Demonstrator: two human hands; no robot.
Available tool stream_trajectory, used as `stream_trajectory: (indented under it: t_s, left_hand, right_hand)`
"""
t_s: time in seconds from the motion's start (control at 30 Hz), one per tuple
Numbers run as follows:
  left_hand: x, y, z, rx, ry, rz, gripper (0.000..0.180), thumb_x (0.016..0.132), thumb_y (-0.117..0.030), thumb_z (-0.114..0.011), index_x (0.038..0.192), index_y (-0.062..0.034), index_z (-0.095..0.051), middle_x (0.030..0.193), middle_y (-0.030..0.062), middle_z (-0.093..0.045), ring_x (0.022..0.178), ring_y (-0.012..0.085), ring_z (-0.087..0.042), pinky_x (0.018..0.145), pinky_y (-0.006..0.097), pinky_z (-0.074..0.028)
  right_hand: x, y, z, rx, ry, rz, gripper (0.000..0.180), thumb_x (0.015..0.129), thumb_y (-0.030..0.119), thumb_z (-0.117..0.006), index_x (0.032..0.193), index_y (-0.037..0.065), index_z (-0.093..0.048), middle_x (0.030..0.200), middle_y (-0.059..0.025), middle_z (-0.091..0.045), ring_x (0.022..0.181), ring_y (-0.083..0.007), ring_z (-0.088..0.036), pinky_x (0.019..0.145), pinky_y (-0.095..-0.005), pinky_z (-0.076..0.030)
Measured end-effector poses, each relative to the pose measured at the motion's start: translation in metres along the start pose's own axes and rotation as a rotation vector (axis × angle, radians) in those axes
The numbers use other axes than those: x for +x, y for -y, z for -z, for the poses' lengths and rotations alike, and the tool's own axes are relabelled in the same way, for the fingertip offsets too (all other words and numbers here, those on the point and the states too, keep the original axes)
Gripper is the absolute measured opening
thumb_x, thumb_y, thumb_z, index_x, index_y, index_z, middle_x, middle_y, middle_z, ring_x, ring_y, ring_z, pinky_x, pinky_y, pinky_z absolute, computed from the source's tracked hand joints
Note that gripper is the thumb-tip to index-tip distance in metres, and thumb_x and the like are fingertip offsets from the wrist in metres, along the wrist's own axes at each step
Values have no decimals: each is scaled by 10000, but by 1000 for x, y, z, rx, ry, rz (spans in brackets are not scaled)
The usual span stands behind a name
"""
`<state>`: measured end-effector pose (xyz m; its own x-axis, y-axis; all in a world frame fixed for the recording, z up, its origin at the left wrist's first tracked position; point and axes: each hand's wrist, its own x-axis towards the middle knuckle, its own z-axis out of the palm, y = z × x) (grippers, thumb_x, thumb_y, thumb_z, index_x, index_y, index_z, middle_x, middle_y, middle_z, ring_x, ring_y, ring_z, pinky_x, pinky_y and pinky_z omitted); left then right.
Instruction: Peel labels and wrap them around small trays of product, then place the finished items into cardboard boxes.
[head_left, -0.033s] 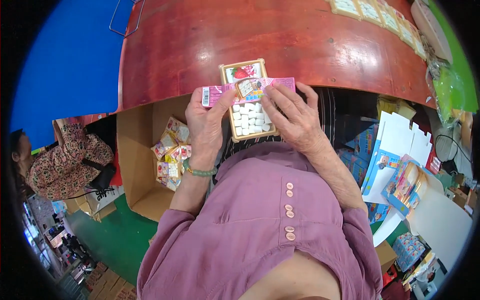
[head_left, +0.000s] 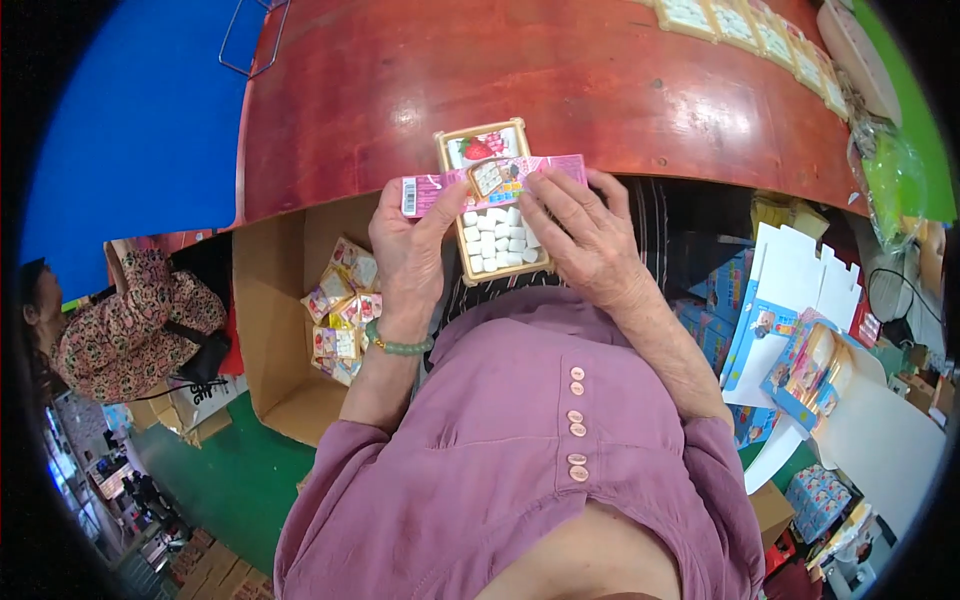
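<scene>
A beige tray sits at the table's near edge, with small white pillow-shaped pieces in its near part. A white packet with a strawberry picture lies in the far part. Across the tray's middle runs a pink printed card strip. My left hand is closed on its left end, thumb on top, a green bead bracelet at the wrist. My right hand lies over the strip's right part, fingertips pressed on its face. The fingers under the strip are hidden.
An open cardboard box with several small packs stands left, below the red table. Several filled trays line the far right. Blue printed cartons are piled at right. Another person's patterned sleeve shows at far left.
</scene>
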<state>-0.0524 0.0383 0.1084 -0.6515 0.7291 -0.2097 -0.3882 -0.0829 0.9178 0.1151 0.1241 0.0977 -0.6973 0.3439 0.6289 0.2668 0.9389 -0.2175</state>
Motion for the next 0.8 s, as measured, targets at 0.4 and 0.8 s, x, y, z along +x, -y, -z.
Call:
stream_trajectory:
  t_s: [0.4,0.8]
  left_hand:
    - [-7,-19,-9,263,-12,-369,217,775,-33,-736,876,-45,-544,777,-12,-626,684,20,-548,621,181,-464]
    - [-21,-21,-16,301,169,-378,271,765,-46,-750,914,-44,-523,781,17,-644,714,43,-597,632,200,-488]
  right_hand:
    - [19,14,25,748,39,-609,325,874,-1,-519,1195,-47,-535,1090,-184,-623,1034,-234,-600,896,-311,-447]
    - [18,6,16,1504,-156,-972,225,818,9,-660,1034,-30,-608,952,-87,-670,839,-101,-629,800,-243,-500]
